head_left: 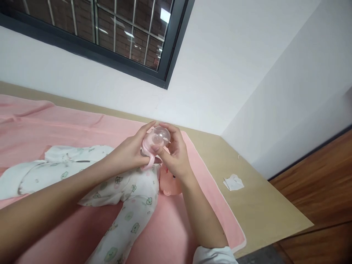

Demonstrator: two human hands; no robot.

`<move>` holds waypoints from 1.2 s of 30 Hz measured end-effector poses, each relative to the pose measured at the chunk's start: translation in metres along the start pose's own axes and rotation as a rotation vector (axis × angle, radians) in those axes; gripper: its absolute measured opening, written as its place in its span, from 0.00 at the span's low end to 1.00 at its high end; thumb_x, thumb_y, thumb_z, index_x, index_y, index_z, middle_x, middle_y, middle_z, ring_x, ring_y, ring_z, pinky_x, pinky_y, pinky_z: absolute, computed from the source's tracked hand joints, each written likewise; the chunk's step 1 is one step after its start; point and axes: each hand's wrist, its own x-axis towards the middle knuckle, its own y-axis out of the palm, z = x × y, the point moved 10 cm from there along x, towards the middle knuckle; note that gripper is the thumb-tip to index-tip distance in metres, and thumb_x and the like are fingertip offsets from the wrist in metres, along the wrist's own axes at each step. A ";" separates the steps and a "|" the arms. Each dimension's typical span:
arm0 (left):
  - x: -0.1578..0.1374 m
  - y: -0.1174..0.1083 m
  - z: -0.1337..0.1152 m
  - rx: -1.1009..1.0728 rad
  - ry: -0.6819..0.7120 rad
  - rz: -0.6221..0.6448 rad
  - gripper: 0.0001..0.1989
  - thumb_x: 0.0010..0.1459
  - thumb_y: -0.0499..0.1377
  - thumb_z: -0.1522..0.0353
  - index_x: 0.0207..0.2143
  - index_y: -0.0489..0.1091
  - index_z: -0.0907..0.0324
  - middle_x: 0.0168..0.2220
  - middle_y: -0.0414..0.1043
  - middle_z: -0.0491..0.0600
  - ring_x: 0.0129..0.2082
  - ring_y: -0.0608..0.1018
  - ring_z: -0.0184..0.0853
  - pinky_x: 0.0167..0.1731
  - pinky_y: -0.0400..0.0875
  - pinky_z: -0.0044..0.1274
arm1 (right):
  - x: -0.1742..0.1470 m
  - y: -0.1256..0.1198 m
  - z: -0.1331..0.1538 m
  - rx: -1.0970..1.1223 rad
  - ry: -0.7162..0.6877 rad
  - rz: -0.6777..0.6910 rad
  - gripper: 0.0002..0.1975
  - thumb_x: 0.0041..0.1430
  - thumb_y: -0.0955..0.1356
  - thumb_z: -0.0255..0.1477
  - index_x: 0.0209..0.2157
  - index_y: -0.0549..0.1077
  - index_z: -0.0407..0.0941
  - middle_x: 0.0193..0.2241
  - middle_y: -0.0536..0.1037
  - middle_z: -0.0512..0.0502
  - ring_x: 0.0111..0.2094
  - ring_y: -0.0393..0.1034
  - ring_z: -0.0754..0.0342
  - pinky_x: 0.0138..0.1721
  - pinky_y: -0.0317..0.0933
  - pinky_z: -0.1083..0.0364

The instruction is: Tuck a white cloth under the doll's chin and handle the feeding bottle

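Observation:
Between my hands is a baby bottle (149,143) with a clear dome cap (162,135) and a pink handle. My left hand (137,146) wraps round the bottle's body and handle. The fingers and thumb of my right hand (176,150) close on the clear cap, which still sits over the bottle's top. Below my hands lies a baby doll (169,183) on its back, its head partly hidden by my right wrist. It wears white clothes (140,205) with a green animal print.
A pink blanket (162,227) lies under the doll on a wooden tabletop (247,212). A crumpled white cloth or tissue (233,182) rests at the right. A white wall and a dark-framed window (165,73) stand behind; a wooden panel (324,176) is at the right.

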 end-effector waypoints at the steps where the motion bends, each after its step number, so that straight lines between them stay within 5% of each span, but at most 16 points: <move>1: 0.000 -0.001 0.001 -0.004 -0.007 -0.012 0.47 0.46 0.58 0.72 0.67 0.44 0.52 0.50 0.74 0.50 0.42 0.79 0.42 0.36 0.75 0.28 | 0.000 0.001 0.000 -0.005 0.000 0.005 0.27 0.56 0.71 0.42 0.55 0.64 0.53 0.55 0.67 0.46 0.55 0.66 0.50 0.54 0.67 0.48; 4: 0.002 -0.002 0.005 0.056 -0.004 -0.027 0.42 0.45 0.55 0.73 0.65 0.51 0.52 0.50 0.73 0.49 0.40 0.79 0.41 0.33 0.74 0.27 | -0.001 0.000 0.001 -0.095 0.025 0.018 0.26 0.55 0.72 0.39 0.54 0.65 0.53 0.55 0.68 0.47 0.56 0.64 0.50 0.56 0.66 0.46; 8: 0.005 -0.006 0.001 0.294 0.117 -0.093 0.33 0.46 0.53 0.73 0.58 0.62 0.54 0.54 0.71 0.48 0.49 0.75 0.43 0.44 0.71 0.31 | -0.004 -0.010 0.003 -0.234 0.081 -0.009 0.21 0.54 0.72 0.38 0.49 0.70 0.52 0.52 0.70 0.48 0.55 0.65 0.50 0.55 0.66 0.46; 13: 0.009 -0.003 0.001 0.504 0.179 -0.099 0.25 0.45 0.54 0.73 0.49 0.70 0.54 0.45 0.75 0.47 0.44 0.76 0.41 0.42 0.69 0.30 | -0.007 -0.013 -0.002 -0.284 0.170 0.011 0.17 0.54 0.72 0.36 0.45 0.72 0.49 0.48 0.74 0.47 0.48 0.70 0.52 0.49 0.70 0.49; 22: 0.006 -0.004 0.002 0.669 0.252 -0.114 0.25 0.44 0.55 0.73 0.48 0.71 0.55 0.45 0.75 0.49 0.44 0.76 0.42 0.42 0.68 0.30 | -0.007 -0.013 -0.007 -0.282 0.206 0.056 0.17 0.50 0.74 0.29 0.44 0.75 0.49 0.47 0.75 0.47 0.47 0.71 0.54 0.46 0.72 0.52; 36: 0.009 -0.001 0.009 0.717 0.171 -0.023 0.25 0.48 0.56 0.68 0.51 0.70 0.54 0.43 0.75 0.49 0.43 0.76 0.43 0.39 0.67 0.31 | -0.009 -0.007 -0.015 -0.272 0.219 0.133 0.20 0.52 0.73 0.25 0.47 0.76 0.51 0.47 0.73 0.47 0.48 0.70 0.54 0.47 0.71 0.52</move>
